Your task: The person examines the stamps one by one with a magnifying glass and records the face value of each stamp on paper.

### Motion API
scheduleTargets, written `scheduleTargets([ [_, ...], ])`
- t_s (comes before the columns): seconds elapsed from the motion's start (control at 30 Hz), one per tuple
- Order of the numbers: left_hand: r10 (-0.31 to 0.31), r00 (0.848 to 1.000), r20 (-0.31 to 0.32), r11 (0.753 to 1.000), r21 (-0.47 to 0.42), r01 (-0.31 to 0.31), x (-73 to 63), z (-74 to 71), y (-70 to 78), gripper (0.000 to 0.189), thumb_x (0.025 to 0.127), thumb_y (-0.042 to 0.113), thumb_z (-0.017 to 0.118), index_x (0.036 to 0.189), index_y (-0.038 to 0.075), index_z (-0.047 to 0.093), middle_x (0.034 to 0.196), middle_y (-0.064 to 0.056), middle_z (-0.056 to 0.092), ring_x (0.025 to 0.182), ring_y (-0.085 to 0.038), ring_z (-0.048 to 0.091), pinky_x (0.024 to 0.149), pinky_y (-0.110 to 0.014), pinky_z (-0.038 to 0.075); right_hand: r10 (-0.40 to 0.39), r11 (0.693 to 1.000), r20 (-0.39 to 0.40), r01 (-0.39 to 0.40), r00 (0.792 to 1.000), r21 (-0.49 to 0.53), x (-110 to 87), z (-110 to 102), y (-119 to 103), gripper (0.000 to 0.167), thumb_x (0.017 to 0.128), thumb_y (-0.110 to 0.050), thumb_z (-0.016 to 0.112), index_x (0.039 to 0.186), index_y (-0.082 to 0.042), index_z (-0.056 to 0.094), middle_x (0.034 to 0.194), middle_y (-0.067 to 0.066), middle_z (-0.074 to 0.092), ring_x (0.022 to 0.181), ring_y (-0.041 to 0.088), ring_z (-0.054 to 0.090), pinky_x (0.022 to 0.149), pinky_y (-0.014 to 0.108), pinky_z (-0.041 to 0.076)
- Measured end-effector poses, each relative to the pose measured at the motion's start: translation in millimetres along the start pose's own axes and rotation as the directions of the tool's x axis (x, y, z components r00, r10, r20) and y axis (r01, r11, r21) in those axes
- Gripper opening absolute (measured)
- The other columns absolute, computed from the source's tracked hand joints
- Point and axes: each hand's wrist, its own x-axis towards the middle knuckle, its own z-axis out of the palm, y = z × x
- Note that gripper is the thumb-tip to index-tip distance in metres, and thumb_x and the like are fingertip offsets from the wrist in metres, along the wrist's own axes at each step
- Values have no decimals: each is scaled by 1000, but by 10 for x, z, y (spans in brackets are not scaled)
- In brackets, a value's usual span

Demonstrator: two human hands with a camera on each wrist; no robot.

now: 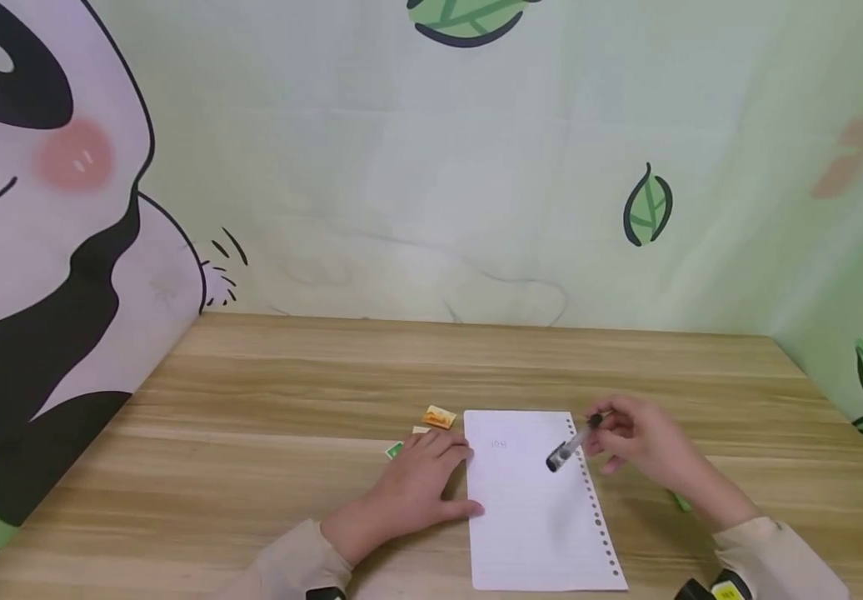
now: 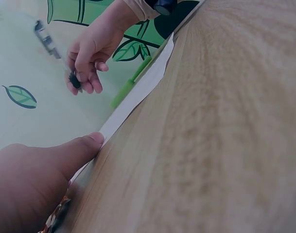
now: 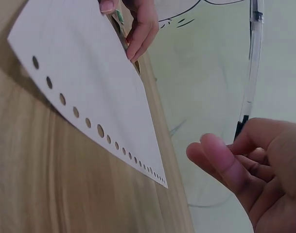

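Note:
A lined white sheet of loose-leaf paper (image 1: 529,525) lies on the table, punched holes along its right edge and small handwritten marks near its top. My left hand (image 1: 418,479) rests at the sheet's left edge. Its thumb (image 2: 92,141) presses on the paper there, and the fingers spread over small cards. Above the sheet's right edge, my right hand (image 1: 645,442) holds a clear-barrelled pen (image 1: 568,452) by one black end. The pen slants down to the left, raised over the paper; in the right wrist view its barrel (image 3: 254,63) rises beyond the fingers.
An orange-and-white card (image 1: 439,417) and a green-edged card (image 1: 394,451) lie by my left fingers. Beneath my right forearm shows a bright green item (image 1: 681,502), longer and thin-necked in the left wrist view. A printed wall cloth (image 1: 476,208) stands behind the wooden table (image 1: 289,375).

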Motion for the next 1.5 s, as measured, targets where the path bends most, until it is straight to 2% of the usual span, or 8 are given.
scheduleTargets([
  [0.17, -4, 1000, 4, 1000, 1, 4, 5, 8, 8, 65, 82, 60, 64, 124, 10, 60, 131, -2, 56, 124, -20, 49, 105, -45, 41, 10, 998, -51, -7, 999, 56, -55, -15, 39, 27, 96, 1, 45, 117, 17, 51, 89, 20, 66, 74, 16, 68, 58, 33, 59],
  [0.3, -3, 1000, 2, 1000, 3, 3, 8, 11, 6, 65, 82, 60, 64, 124, 10, 60, 130, -2, 57, 124, -20, 49, 105, -45, 42, 15, 999, -96, -11, 995, 40, -66, -28, 49, 26, 97, -5, 51, 114, 14, 53, 82, 16, 64, 68, 18, 67, 56, 34, 58],
  [0.47, 8, 1000, -14, 1000, 4, -8, 10, 9, 3, 63, 82, 59, 65, 122, 10, 61, 129, -2, 57, 122, -20, 50, 103, -44, 43, -7, 1000, -128, 9, 992, 17, -71, -54, 37, 24, 93, -5, 58, 110, 12, 54, 76, 13, 61, 63, 19, 64, 54, 33, 57],
  [0.63, 22, 999, -31, 1000, 6, -21, 0, -1, 4, 59, 81, 58, 66, 118, 12, 62, 125, -1, 58, 121, -20, 50, 105, -43, 41, -41, 999, -113, 43, 993, 9, -90, -76, 37, 26, 93, -2, 58, 114, 12, 53, 76, 13, 58, 57, 14, 61, 50, 32, 56],
  [0.87, 47, 997, -64, 999, -9, -48, -1, 0, -3, 54, 80, 56, 68, 111, 12, 64, 121, -1, 59, 118, -19, 51, 106, -40, 40, -74, 997, -29, 73, 997, -31, -129, -85, 72, 37, 93, 2, 54, 129, 8, 47, 79, 14, 53, 49, 12, 55, 41, 32, 51],
  [1.07, 71, 996, -57, 997, -11, -72, 11, -3, -9, 49, 81, 54, 68, 109, 14, 64, 119, 1, 60, 118, -18, 52, 106, -39, 39, -11, 999, -15, 10, 1000, -41, -152, -50, 119, 53, 90, 0, 59, 138, 1, 36, 81, 16, 57, 44, 12, 52, 37, 33, 48],
  [1.3, 72, 996, -52, 997, -16, -73, 11, -2, -6, 46, 81, 52, 69, 107, 15, 65, 116, 2, 62, 117, -18, 53, 106, -38, 40, 51, 993, -22, -53, 998, -107, -171, -9, 173, 50, 88, -2, 63, 129, 7, 37, 78, 12, 60, 42, 9, 49, 37, 28, 46],
  [1.5, 72, 996, -51, 997, -21, -73, 19, -5, -3, 46, 83, 53, 68, 107, 14, 65, 116, 2, 62, 118, -18, 53, 106, -39, 40, 117, 977, -42, -122, 992, -173, -181, 39, 209, 47, 86, -5, 66, 125, 5, 40, 71, 7, 58, 43, 10, 50, 38, 28, 47],
])
